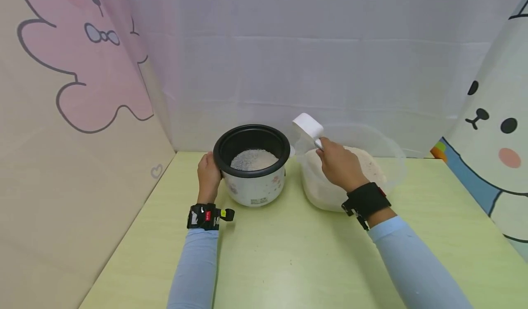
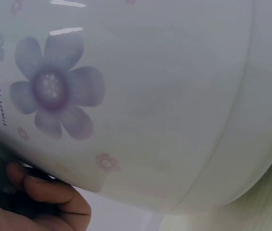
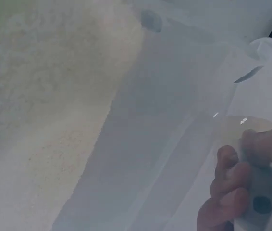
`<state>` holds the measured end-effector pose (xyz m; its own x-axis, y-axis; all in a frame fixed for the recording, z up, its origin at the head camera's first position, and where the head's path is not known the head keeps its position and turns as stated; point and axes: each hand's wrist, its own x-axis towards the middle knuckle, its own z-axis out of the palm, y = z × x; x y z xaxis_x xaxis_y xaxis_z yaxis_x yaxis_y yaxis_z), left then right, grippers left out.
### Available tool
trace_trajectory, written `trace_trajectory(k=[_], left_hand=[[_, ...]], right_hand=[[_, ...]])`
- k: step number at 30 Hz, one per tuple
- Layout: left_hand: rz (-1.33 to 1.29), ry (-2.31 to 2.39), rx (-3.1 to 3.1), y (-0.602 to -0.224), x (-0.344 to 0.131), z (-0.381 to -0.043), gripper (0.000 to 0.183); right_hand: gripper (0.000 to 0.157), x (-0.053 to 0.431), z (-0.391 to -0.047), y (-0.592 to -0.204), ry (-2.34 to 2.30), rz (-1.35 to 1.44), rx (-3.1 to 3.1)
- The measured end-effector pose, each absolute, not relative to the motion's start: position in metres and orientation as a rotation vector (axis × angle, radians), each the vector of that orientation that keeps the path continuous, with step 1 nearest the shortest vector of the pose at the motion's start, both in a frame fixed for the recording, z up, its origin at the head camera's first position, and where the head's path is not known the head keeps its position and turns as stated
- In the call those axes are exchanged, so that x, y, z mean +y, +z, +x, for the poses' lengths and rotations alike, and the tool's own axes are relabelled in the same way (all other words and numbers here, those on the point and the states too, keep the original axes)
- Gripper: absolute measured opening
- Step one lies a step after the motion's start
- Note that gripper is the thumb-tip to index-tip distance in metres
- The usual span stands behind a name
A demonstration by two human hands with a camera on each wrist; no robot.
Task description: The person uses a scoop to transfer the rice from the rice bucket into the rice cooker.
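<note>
A white rice cooker with a black rim and flower prints stands on the table, white rice inside it. My left hand holds the cooker's left side near the rim; in the left wrist view its fingers curl there, partly hidden. My right hand grips the handle of a white scoop, raised and tilted between the cooker and a translucent tub. What the scoop contains cannot be seen. Rice fills part of the tub, below the right hand.
The pale green table stretches toward me in front of both vessels. A white curtain hangs close behind them. Printed cloth walls with a pink animal and a white animal border the left and right sides.
</note>
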<state>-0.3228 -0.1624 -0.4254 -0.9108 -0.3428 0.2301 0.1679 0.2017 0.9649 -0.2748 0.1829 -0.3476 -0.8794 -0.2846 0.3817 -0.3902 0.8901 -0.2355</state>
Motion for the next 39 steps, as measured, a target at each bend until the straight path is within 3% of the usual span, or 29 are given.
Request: trace_trajectory(k=[14, 31, 39], left_hand=[[0.152, -1.743, -2.089, -0.426, -0.164, -0.322, 0.035], [0.135, -1.759, -2.105, -0.427, -0.161, -0.323, 0.039], [0.141, -1.765, -2.112, -0.427, -0.165, -0.322, 0.039]], right_hand=[[0.019, 0.217, -0.279, -0.363, 0.4, 0.444, -2.802], [0.016, 0.232, -0.28, -0.36, 0.445, 0.087, -3.289], [0.017, 0.229, -0.284, -0.358, 0.457, 0.133, -3.445]])
